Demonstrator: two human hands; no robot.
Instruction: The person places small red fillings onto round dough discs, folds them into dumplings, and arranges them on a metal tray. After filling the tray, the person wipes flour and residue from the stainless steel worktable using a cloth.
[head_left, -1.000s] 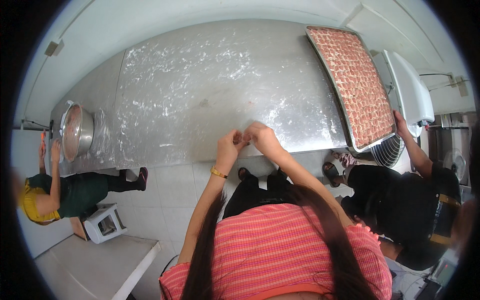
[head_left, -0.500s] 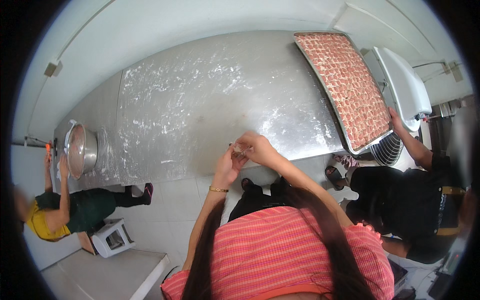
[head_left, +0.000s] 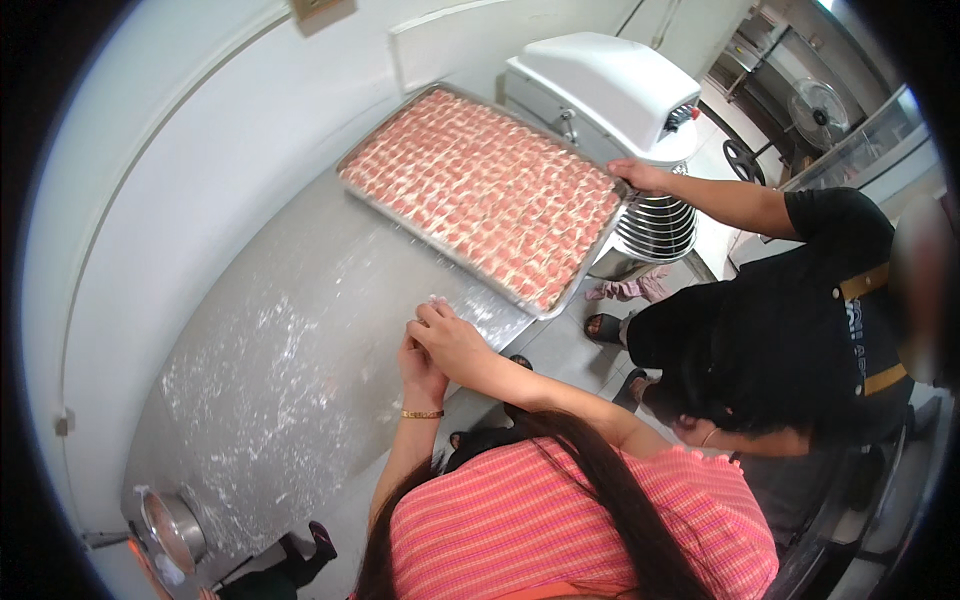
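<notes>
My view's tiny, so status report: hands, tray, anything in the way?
Left hand and right hand together, grip hidden. Tray of pink pieces on table. Another person's hand at tray's corner.

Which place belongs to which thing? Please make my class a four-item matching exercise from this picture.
1. Tray of pink pieces
2. Metal bowl
3. White machine
4. Gold-coloured bracelet

A. on the person's left wrist
B. at the end of the table, lower left in the picture
C. on the tray's far side from the person
D. with a co-worker's grip at one corner

Pairs: 1-D, 2-B, 3-C, 4-A
</notes>
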